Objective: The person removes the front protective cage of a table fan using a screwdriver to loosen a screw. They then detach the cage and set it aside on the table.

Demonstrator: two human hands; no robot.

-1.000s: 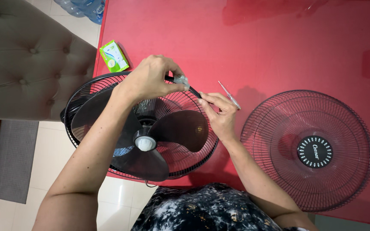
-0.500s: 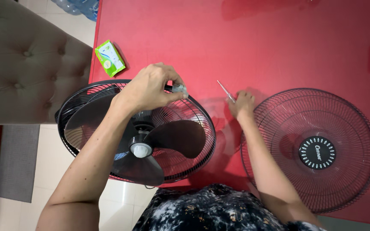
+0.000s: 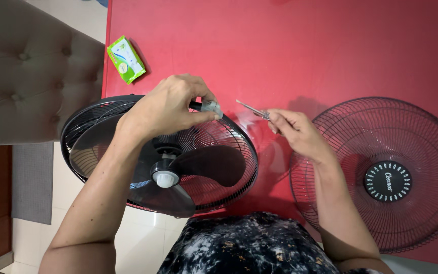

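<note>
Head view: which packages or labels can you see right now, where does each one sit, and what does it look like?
Small packet: flat, rectangular, green with a white and blue panel, lying on the red table near its left edge, beyond the fan.
Round label: black disc with white printing and a ring of white ticks, at the centre of the detached grille on the right.

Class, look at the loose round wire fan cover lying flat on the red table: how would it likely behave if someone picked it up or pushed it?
The fan cover is thin open wire, so it is probably light for its size. Its long thin spokes might flex a little when gripped by the rim. Lying flat on the smooth red table, it would likely slide rather than roll or tip.
</note>
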